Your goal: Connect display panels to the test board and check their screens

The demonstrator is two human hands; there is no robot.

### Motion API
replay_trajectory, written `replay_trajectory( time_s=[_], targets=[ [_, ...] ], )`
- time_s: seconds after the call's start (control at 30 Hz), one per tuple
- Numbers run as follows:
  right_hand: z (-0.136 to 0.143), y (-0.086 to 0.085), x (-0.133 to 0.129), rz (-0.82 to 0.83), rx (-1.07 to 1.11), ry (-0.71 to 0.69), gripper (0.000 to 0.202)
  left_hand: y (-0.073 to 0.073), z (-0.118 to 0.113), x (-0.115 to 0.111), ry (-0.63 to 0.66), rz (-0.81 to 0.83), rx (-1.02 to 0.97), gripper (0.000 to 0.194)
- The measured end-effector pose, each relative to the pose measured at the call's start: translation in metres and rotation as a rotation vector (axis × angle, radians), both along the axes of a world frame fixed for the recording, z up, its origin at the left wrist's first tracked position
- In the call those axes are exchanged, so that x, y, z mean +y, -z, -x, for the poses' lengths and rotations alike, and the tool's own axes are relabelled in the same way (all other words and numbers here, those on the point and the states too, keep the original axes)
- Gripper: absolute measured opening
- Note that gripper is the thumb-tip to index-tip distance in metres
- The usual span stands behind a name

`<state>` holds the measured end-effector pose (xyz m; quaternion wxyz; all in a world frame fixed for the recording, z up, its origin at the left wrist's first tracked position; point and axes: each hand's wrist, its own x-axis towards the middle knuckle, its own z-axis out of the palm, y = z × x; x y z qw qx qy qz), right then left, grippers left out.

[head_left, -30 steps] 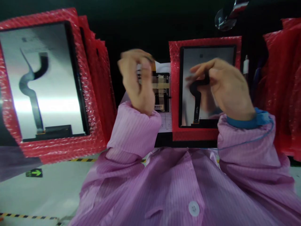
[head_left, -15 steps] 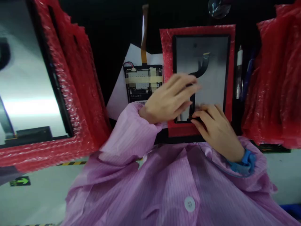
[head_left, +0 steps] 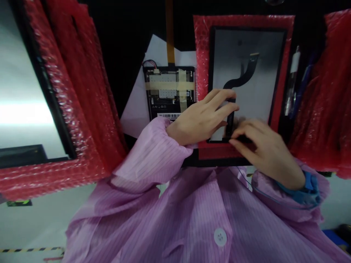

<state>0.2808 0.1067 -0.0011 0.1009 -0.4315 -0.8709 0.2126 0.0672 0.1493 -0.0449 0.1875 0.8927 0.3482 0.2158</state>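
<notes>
A tablet display panel (head_left: 255, 98) lies grey back up, framed in black, on a red bubble-wrap sheet (head_left: 202, 58). From its lower edge a black flex cable (head_left: 242, 78) runs up and bends to the right, ending in a connector. My left hand (head_left: 204, 118) is over the panel's left part, its fingers bent and apart, the fingertips at the cable. At the cable's lower end, my right hand (head_left: 260, 146) has thumb and forefinger pinched close together; what is between them is too small to make out. Its other fingertips are blurred over the panel.
Left of the panel, a taped circuit-and-battery unit (head_left: 167, 100) with an orange ribbon (head_left: 170, 33) lies on white paper (head_left: 134, 113). A larger panel (head_left: 30, 95) rests on red bubble wrap at far left. Pens (head_left: 293, 80) and more red wrap (head_left: 323, 113) are at right.
The view has shifted, so the panel appears larger and further right. My left hand has settled lower on the cable. My right hand stays at the panel's lower edge, its fingers moving slightly.
</notes>
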Motion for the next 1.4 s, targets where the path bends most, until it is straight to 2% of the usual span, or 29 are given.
replay_trajectory(
  time_s=[0.03,0.13,0.2,0.27,0.43,0.6,0.7,0.83,1.03,1.2,1.3,1.4],
  targets=[
    [-0.001,0.003,0.002,-0.015,0.040,0.103,0.010,-0.001,0.000,0.000,-0.004,0.007,-0.007,0.035],
    [0.002,0.015,0.007,-0.114,0.017,0.339,0.048,-0.003,0.002,0.001,-0.011,0.013,-0.019,0.037],
    [0.005,0.024,0.009,-0.112,-0.013,0.382,0.068,-0.004,0.003,0.001,-0.010,-0.003,-0.033,0.035],
    [0.007,0.030,0.010,-0.088,-0.019,0.408,0.075,-0.006,0.004,0.002,-0.007,-0.036,-0.062,0.029],
    [-0.002,0.027,0.016,-0.073,-0.034,0.524,0.072,-0.009,0.004,0.003,-0.003,-0.080,-0.010,0.025],
    [-0.026,0.028,0.020,-0.113,0.017,0.694,0.061,-0.011,0.003,-0.011,0.197,-0.154,0.017,0.033],
    [-0.037,0.031,0.021,-0.047,0.049,0.771,0.060,-0.011,0.002,-0.020,0.245,-0.145,0.024,0.035],
    [-0.038,0.030,0.022,0.020,0.138,0.861,0.059,-0.014,0.002,-0.023,0.284,-0.099,0.069,0.035],
    [-0.035,0.028,0.023,0.029,0.257,0.903,0.050,-0.017,0.002,-0.025,0.291,-0.179,0.035,0.028],
    [-0.025,0.013,0.011,0.053,0.469,0.862,0.019,-0.018,0.002,-0.030,0.270,-0.233,0.056,0.028],
    [-0.009,0.002,0.009,0.146,0.600,0.769,0.004,-0.017,0.003,-0.032,0.266,-0.217,0.073,0.028],
    [0.005,-0.001,0.013,0.285,0.563,0.598,0.016,-0.017,0.003,-0.031,0.281,-0.178,0.067,0.026]
  ],
)
